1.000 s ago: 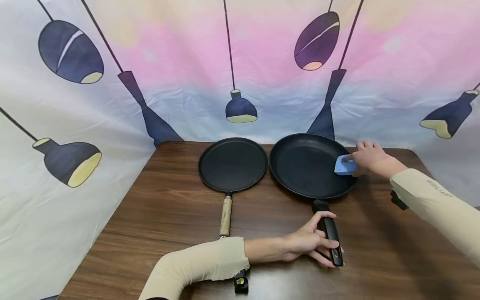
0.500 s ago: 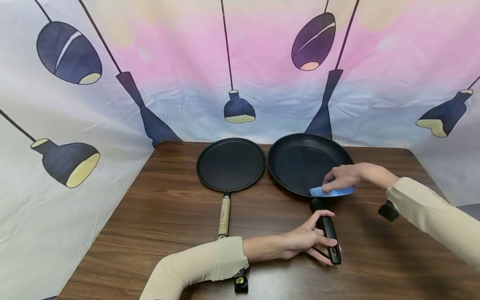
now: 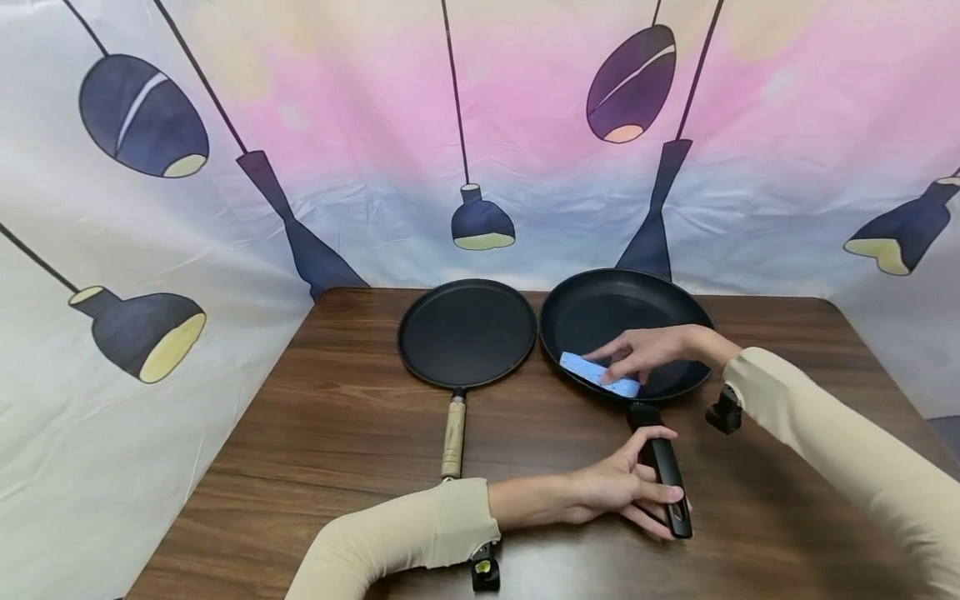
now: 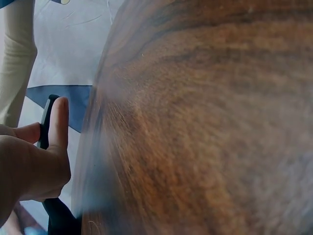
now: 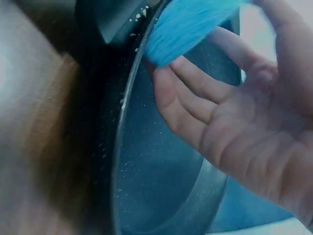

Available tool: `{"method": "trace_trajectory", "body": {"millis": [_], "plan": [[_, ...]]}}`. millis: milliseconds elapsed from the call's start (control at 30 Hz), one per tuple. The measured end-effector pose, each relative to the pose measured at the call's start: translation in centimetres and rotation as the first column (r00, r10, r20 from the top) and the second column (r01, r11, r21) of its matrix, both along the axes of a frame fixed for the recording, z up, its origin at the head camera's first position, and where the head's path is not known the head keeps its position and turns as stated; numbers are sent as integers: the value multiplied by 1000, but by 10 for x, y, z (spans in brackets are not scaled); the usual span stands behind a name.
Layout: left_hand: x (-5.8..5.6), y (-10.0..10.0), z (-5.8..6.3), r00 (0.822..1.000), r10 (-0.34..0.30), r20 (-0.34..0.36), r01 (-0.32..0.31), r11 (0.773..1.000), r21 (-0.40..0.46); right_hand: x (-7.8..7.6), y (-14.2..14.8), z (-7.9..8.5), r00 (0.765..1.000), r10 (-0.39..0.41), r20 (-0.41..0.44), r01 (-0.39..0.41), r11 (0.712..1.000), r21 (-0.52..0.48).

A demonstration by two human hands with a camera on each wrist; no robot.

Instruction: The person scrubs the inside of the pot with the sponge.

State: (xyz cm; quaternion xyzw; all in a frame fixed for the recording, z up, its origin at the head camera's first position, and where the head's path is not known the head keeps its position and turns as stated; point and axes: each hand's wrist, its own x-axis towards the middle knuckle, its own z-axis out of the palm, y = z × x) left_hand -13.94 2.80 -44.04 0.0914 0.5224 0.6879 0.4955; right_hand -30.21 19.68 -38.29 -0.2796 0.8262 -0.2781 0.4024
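Observation:
A black frying pan (image 3: 622, 308) stands on the wooden table, its handle (image 3: 663, 467) toward the person. My left hand (image 3: 618, 479) grips that handle, with the thumb and fingers around it; the left wrist view shows the left hand (image 4: 36, 156) on the handle too. Inside the pan, at its near left rim, lies a blue sponge (image 3: 600, 375). The fingers of my right hand (image 3: 656, 350) hold the sponge against the pan's wall. In the right wrist view the sponge (image 5: 190, 29) meets the rim, and pale specks dot the pan (image 5: 156, 161).
Left of the frying pan, close to its rim, lies a flat black pan (image 3: 468, 333) with a wooden handle (image 3: 453, 437). The left forearm passes just in front of that handle's end. A printed cloth (image 3: 375, 125) hangs behind the table (image 3: 337, 417).
My right hand has carried the sponge along the pan's inner edge, from the right side past the handle to the near left. The left hand keeps its grip on the handle.

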Motion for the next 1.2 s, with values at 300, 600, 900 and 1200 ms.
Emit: {"method": "trace_trajectory", "body": {"millis": [300,600,900,1200], "plan": [[2,-1,0,1000,-12,21,12,1000,29,-34,-40,-18,837,0,-548,36,998,55],[5,3,-4,1000,-3,9,2,1000,29,-67,-43,-25,613,57,-788,240,937,255],[3,7,-2,1000,10,6,-10,999,45,-75,-14,-23,549,140,-824,385,833,398],[2,7,-5,999,32,-8,-32,999,43,-67,13,-20,615,106,-781,432,783,447]]}}
